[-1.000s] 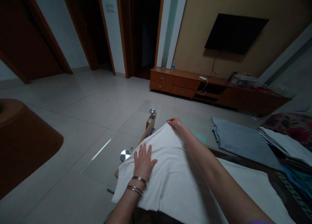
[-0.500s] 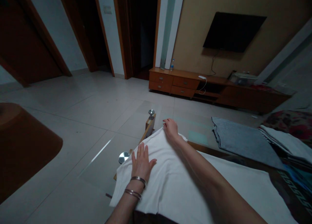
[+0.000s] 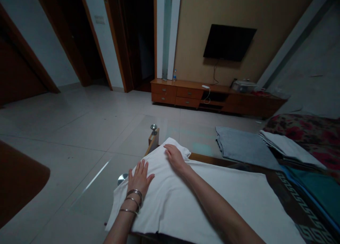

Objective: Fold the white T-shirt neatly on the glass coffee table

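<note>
My left hand (image 3: 139, 182) lies on the garment (image 3: 202, 198); my right hand (image 3: 174, 157) is on it too, farther forward and right. The table (image 3: 106, 183) is beneath. Folded clothes (image 3: 241, 145) lie to the right. Ahead, across the floor (image 3: 79, 123), stands the cabinet (image 3: 189, 92), a bottle (image 3: 174, 75) on it, the TV (image 3: 230, 42) above.

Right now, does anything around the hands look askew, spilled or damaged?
Only mildly: the white garment is creased beside the left hand, looking rumpled next to its smoother stretch right of the right forearm. I see no spill or tear.
</note>
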### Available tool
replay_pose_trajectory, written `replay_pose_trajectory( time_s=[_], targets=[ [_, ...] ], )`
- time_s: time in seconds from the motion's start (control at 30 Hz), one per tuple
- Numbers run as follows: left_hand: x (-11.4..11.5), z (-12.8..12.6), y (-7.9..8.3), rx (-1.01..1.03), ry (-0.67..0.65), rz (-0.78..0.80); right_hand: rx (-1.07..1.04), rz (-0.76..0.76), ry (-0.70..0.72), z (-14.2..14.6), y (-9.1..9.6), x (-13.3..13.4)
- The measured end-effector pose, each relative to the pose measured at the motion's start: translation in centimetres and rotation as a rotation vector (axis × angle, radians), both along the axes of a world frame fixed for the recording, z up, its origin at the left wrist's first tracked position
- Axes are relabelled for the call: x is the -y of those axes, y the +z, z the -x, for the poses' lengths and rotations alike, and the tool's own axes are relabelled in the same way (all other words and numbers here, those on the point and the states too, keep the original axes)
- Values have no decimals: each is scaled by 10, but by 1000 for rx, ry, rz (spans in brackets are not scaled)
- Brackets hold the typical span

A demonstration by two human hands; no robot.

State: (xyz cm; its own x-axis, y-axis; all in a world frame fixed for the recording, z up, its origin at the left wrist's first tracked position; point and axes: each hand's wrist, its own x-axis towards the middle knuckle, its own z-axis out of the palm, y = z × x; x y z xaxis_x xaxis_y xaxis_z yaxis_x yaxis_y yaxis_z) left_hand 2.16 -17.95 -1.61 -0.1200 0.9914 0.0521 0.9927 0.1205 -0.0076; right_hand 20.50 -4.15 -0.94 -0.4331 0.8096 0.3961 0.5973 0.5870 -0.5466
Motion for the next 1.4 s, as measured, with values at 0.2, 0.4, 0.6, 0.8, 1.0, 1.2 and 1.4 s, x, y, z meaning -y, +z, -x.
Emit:
replay_pose_trajectory(
  time_s=[0.2,0.4,0.6,0.8,1.0,1.2,1.4],
  targets=[
    [-5,-40,24,58,-89,-86,0,404,-491,-99,15,-7],
    [-14,-110,31,186,-408,65,-13,660,-304,-106,19,-38],
    [-17,-127,17,215,-499,189,-106,660,-48,-95,33,-63],
    [-18,-128,20,210,-493,213,-67,626,18,-114,25,-71],
    [-19,-130,17,197,-481,193,54,544,-143,-128,1,-59],
    [-19,-133,21,196,-460,195,167,436,-353,-131,0,-48],
    [-19,-139,24,191,-444,188,239,411,-294,-126,6,-34]
  ],
)
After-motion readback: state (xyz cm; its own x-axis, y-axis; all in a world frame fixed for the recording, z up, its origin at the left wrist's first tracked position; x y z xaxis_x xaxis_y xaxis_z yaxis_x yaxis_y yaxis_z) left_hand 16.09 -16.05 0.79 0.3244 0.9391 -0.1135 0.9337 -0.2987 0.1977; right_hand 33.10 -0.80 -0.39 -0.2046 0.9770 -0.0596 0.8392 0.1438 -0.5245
